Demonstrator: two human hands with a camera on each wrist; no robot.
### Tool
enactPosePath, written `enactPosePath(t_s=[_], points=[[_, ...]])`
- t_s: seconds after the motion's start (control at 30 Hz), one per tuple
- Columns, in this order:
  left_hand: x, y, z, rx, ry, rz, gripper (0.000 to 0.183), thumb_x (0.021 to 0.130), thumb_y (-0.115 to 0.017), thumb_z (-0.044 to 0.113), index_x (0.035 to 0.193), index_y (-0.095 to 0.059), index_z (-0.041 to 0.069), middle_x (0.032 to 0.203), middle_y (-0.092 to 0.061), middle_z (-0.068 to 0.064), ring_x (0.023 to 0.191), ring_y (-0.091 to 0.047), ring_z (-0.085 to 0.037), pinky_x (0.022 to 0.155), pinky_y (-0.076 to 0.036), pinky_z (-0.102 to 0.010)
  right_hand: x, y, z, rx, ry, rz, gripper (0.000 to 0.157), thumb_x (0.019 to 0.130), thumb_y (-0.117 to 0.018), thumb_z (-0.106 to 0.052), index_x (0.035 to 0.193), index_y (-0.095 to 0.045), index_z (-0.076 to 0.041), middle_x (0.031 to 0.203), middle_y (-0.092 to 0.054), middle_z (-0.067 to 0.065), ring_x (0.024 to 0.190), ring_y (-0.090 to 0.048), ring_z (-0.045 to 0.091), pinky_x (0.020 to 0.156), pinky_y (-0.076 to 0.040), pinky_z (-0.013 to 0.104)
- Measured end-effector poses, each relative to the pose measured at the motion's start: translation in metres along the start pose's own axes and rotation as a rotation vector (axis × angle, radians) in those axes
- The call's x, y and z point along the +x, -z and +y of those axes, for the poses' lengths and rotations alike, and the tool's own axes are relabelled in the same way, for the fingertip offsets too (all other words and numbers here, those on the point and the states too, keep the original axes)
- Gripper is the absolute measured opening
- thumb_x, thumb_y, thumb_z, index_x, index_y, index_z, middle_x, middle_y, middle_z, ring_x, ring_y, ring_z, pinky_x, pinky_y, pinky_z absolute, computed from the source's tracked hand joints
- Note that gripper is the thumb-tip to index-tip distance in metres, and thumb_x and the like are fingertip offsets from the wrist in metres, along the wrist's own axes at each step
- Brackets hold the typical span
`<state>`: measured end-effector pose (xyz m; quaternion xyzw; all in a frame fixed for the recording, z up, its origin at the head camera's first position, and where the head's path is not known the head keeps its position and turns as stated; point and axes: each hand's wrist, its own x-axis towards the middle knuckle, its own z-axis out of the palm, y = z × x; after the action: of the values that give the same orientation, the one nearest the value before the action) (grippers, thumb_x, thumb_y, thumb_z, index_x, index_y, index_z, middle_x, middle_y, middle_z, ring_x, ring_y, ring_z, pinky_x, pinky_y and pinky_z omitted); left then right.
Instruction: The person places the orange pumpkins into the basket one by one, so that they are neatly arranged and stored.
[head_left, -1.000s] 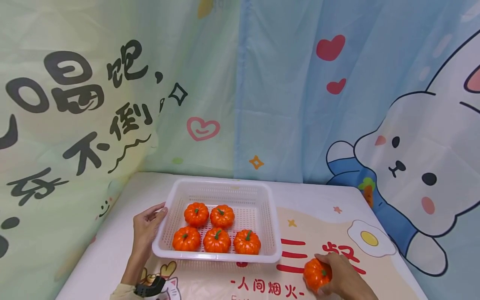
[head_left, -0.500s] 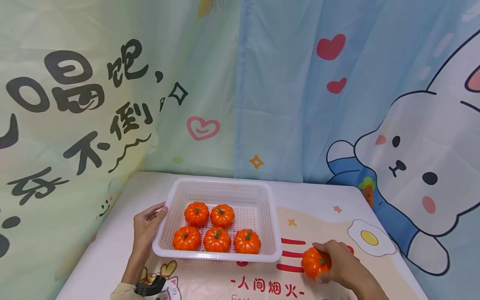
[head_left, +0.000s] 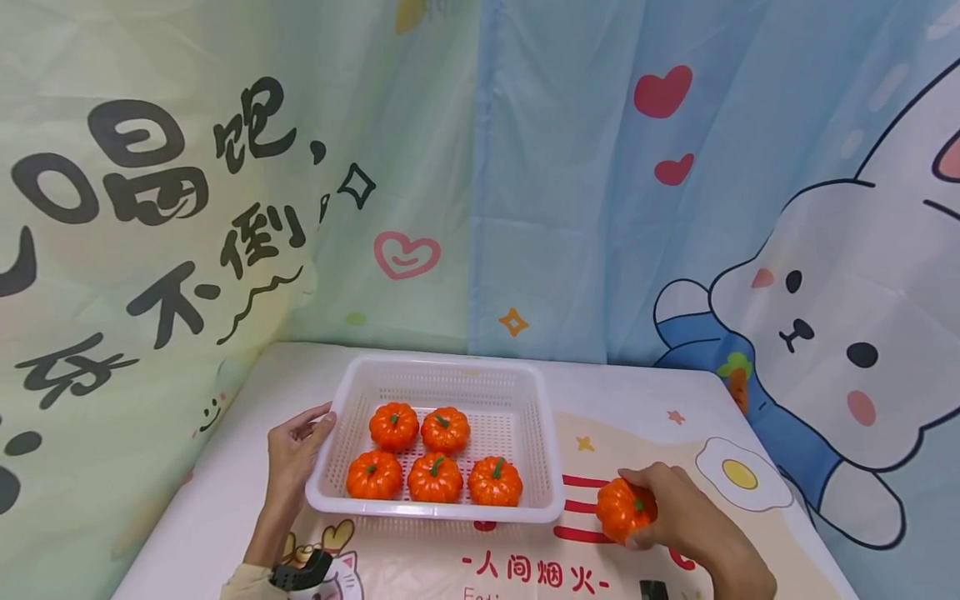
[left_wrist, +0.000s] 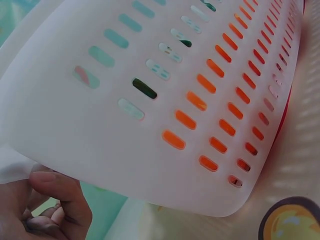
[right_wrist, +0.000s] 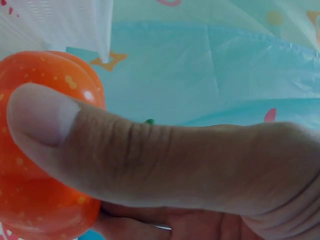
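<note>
A white plastic basket (head_left: 525, 514) with slotted walls stands on the table in the head view, with several small orange pumpkins (head_left: 496, 481) inside. At its left side, my left hand (head_left: 291, 450) holds the rim. The left wrist view shows that hand (left_wrist: 55, 210) with curled fingers and thumb at the edge of the basket (left_wrist: 110, 150); orange shows through the slots. Right of the basket, my right hand (head_left: 686, 508) grips another orange pumpkin (head_left: 624, 508) with a green stem. In the right wrist view, the thumb (right_wrist: 120, 155) presses across this pumpkin (right_wrist: 50, 210).
A printed cloth (head_left: 540, 575) with red characters and a fried egg picture covers the table. Behind it hangs a curtain (head_left: 555, 208) with hearts and a rabbit. A small black item (head_left: 653, 590) shows at the bottom edge, left of my right wrist.
My right hand has moved the pumpkin up the view and slightly left, toward the basket. The left hand and the basket stay in place.
</note>
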<state>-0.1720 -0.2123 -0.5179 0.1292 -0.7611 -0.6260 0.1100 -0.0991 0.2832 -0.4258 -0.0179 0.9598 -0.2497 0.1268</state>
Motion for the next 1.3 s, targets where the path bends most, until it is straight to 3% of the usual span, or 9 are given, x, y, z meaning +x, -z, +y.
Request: enactPosePath(t_s=[0.37, 0.7, 1.1, 1.3], points=[[0.001, 0.000, 0.000, 0.003, -0.008, 0.006, 0.048, 0.108, -0.070, 0.035, 0.143, -0.071, 0.003, 0.129, -0.074, -0.026, 0.081, -0.069, -0.004, 0.074, -0.063, -0.017, 0.003, 0.010, -0.016, -0.012, 0.029, 0.017, 0.083, 0.065, -0.104, -0.008, 0.140, -0.071, 0.004, 0.116, -0.079, 0.006, 0.097, -0.065, 0.015, 0.089, -0.069, 0.044], [0.000, 0.001, 0.000, -0.004, -0.003, 0.004, 0.049, 0.108, -0.071, 0.037, 0.144, -0.070, 0.004, 0.136, -0.072, -0.027, 0.084, -0.070, -0.004, 0.076, -0.063, -0.018, 0.003, 0.020, -0.032, -0.013, 0.056, 0.034, 0.083, 0.067, -0.103, -0.007, 0.143, -0.070, 0.001, 0.119, -0.076, 0.007, 0.100, -0.063, 0.018, 0.087, -0.069, 0.042], [0.000, 0.001, 0.002, -0.007, -0.003, 0.003, 0.047, 0.108, -0.070, 0.035, 0.143, -0.071, 0.004, 0.131, -0.073, -0.027, 0.081, -0.070, -0.004, 0.074, -0.063, -0.018, 0.001, 0.021, -0.043, -0.024, 0.042, 0.038, 0.086, 0.069, -0.103, -0.011, 0.147, -0.068, -0.004, 0.125, -0.071, 0.009, 0.111, -0.061, 0.022, 0.088, -0.069, 0.045], [0.001, 0.000, 0.000, -0.023, 0.004, -0.002, 0.047, 0.108, -0.070, 0.034, 0.144, -0.070, 0.004, 0.132, -0.074, -0.026, 0.082, -0.070, -0.003, 0.074, -0.063, -0.018, 0.004, 0.022, -0.047, -0.026, 0.078, 0.049, 0.084, 0.069, -0.103, -0.011, 0.146, -0.069, -0.003, 0.124, -0.072, 0.009, 0.111, -0.062, 0.023, 0.089, -0.069, 0.046]])
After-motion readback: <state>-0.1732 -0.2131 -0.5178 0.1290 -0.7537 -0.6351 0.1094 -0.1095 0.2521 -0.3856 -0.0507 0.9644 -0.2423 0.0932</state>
